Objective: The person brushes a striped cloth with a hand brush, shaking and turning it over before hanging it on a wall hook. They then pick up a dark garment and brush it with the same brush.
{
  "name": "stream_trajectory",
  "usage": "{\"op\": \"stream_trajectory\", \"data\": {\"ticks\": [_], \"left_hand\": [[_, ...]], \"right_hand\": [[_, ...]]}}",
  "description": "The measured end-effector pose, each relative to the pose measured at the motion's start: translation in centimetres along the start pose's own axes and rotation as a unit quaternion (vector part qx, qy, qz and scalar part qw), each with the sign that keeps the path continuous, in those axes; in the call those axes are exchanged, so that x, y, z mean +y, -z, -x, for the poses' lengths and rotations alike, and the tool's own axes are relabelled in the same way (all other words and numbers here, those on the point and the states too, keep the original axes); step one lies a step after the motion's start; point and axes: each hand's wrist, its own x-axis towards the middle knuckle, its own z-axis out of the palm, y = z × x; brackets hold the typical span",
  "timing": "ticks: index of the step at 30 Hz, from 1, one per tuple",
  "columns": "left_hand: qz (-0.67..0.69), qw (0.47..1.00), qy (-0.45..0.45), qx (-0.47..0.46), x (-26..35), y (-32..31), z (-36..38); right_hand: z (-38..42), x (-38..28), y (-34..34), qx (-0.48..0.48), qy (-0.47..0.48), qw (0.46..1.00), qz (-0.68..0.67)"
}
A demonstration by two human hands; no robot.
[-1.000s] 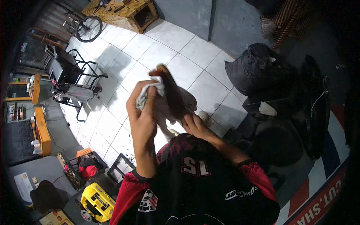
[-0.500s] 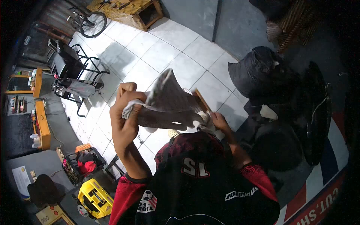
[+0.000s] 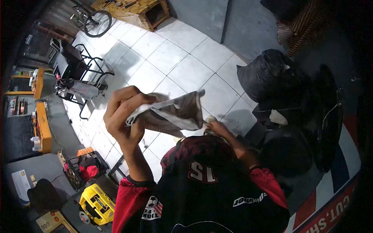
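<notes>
Head view: the left hand (image 3: 126, 112) clenches 1 end of a pale cloth (image 3: 180, 112), which spans above the tiled floor (image 3: 155, 73) toward the right hand (image 3: 217, 130). The right fingers are at the cloth's far edge; I cannot tell whether they grip it.

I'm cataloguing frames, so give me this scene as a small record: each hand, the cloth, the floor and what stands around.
left hand: grips the cloth at one end
right hand: at the cloth's other end; grip unclear
cloth: pale grey, folded, raised above the floor
floor: white tiles
far left: bicycle beside a wooden table
near left: yellow toy car
right: black bag
</notes>
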Motion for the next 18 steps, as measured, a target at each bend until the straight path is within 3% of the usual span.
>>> {"op": "stream_trajectory", "data": {"ticks": [1, 4, 7, 9, 11, 12, 14, 16, 17, 18], "left_hand": [[0.010, 1.000, 0.001, -0.002, -0.2, 0.2, 0.1], [0.041, 0.999, 0.024, -0.008, -0.9, 0.9, 0.7], [0.028, 0.990, 0.106, -0.093, -1.4, 1.4, 0.6], [0.057, 0.968, 0.187, -0.159, -1.6, 1.3, 0.7], [0.056, 0.954, 0.227, -0.188, -1.7, 0.6, 1.3], [0.047, 0.949, 0.240, -0.199, -0.9, 0.2, 1.0], [0.034, 0.962, 0.214, -0.168, -1.2, -0.5, 1.4], [0.049, 0.974, 0.201, -0.093, -1.6, -1.1, 1.9], [0.081, 0.968, 0.235, -0.039, -0.7, -1.1, 1.3], [0.068, 0.977, 0.201, 0.006, -0.9, -1.0, 1.0]], "right_hand": [[0.2, 2.0, -0.2, -0.020, -0.090, 0.995, 0.047], [1.0, 5.9, -0.8, -0.013, -0.144, 0.973, 0.181], [0.3, 6.8, -1.0, 0.095, -0.135, 0.980, 0.108], [1.6, 0.4, 1.3, 0.167, 0.002, 0.981, -0.097], [3.8, -8.0, 4.4, 0.024, -0.028, 0.918, -0.396], [3.5, -7.6, 3.2, 0.057, 0.041, 0.958, -0.279], [4.3, -9.6, 2.5, 0.023, 0.151, 0.961, -0.232], [6.4, -15.5, 3.2, -0.062, 0.230, 0.878, -0.414], [4.6, -14.9, 3.0, -0.192, 0.260, 0.835, -0.445], [4.5, -14.4, 2.3, -0.103, 0.198, 0.897, -0.382]]}}
